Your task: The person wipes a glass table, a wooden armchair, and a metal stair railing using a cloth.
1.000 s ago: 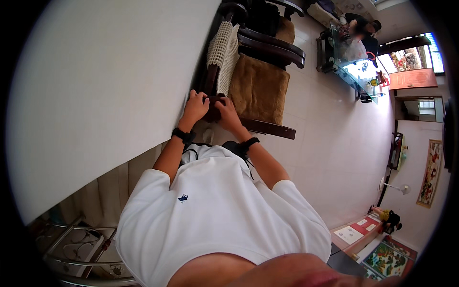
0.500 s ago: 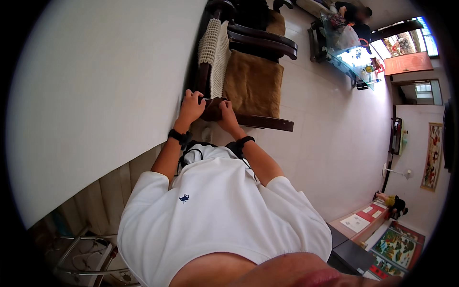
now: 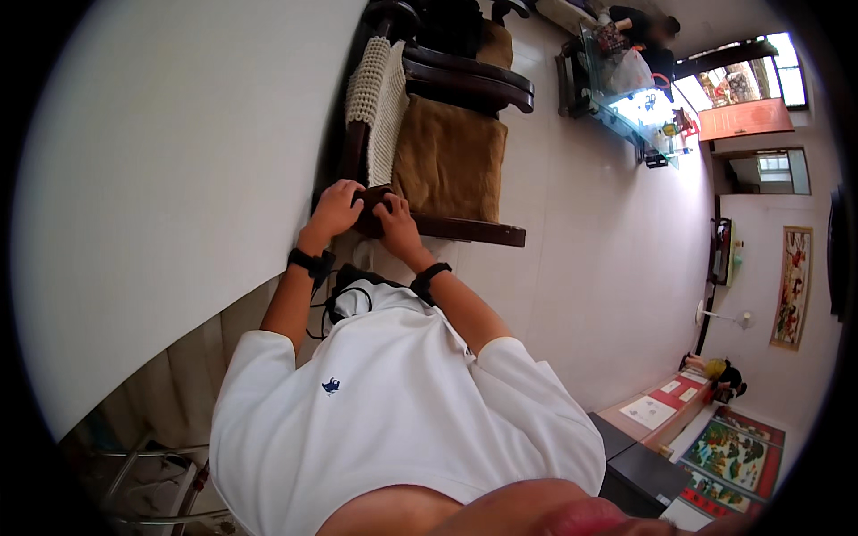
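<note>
A dark wooden chair (image 3: 469, 79) with a brown plush seat cushion (image 3: 450, 156) stands against the wall ahead of me. Cream knitted cloth (image 3: 380, 112) covers its backrest. Both of my hands are at the back end of the near armrest (image 3: 474, 232). My left hand (image 3: 336, 211), nearest the wall, curls its fingers over a dark brown piece (image 3: 373, 213). Bent fingers of my right hand (image 3: 399, 234) grip the other side of this piece. Whether it is cloth or wood I cannot tell, since the fingers partly cover it.
The white wall (image 3: 179, 179) rises close on my left. Pale tiled floor (image 3: 590, 268) stretches to the right. A glass table (image 3: 617, 107) with bags stands far right, where another person (image 3: 645, 27) sits. A metal-framed rack (image 3: 134, 482) is at lower left.
The whole scene has shifted a little left in view. My right hand has come slightly closer to my left hand along the brown piece. Both hands stay at the armrest.
</note>
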Tool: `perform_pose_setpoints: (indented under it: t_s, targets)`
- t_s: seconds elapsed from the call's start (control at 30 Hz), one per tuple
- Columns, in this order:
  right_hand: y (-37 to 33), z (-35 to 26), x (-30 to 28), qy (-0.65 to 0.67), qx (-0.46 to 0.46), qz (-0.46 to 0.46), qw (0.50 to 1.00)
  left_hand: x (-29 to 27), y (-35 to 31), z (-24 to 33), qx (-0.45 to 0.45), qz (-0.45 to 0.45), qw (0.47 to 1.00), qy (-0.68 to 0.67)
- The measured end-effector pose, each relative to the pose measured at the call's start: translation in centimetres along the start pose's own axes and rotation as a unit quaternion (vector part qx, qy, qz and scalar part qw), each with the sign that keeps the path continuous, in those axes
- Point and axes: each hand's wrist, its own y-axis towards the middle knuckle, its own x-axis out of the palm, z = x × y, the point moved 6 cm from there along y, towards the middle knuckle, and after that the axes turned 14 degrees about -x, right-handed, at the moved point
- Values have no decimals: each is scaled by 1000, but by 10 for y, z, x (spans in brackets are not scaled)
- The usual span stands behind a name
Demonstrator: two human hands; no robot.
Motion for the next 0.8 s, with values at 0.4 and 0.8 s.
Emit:
perform_pose_setpoints:
  t_s: [0.4, 0.8]
  targets:
    - [-184, 148, -19, 206, 255, -55, 943, 25, 37, 22, -77, 184, 937, 286]
    - [-5, 96, 12, 343, -22, -6, 939, 3, 37, -6, -306, 341, 884, 93]
